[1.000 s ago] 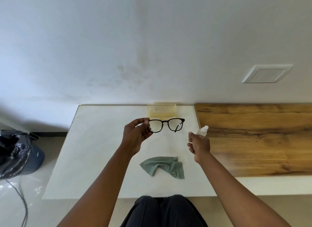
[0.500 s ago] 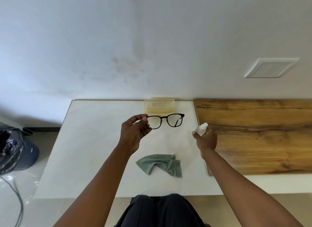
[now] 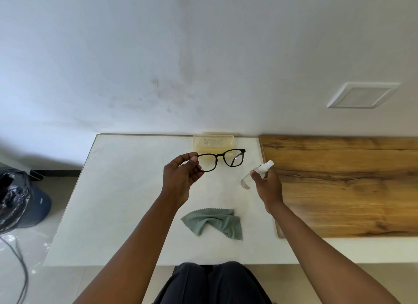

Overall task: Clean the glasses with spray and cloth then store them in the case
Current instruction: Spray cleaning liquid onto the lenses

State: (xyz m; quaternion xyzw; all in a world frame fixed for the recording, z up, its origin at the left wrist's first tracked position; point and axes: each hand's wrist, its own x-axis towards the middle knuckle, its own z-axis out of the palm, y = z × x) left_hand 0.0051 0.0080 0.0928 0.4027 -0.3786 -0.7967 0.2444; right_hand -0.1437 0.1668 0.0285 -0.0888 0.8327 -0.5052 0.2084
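Pinching glasses (image 3: 222, 160) aloft, left hand (image 3: 181, 179), right hand (image 3: 268, 186) gripping spray bottle (image 3: 256, 173)

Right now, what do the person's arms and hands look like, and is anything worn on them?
Both arms are bare all the way up to the frame's edge: no sleeves show. The left hand and right hand carry no gloves, watch, bracelet or rings that can be seen. The only clothing in view is dark trousers over the knees.

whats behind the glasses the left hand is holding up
The yellow case lies on the white table against the wall, closed. The glasses cover its front edge; what it holds cannot be seen.
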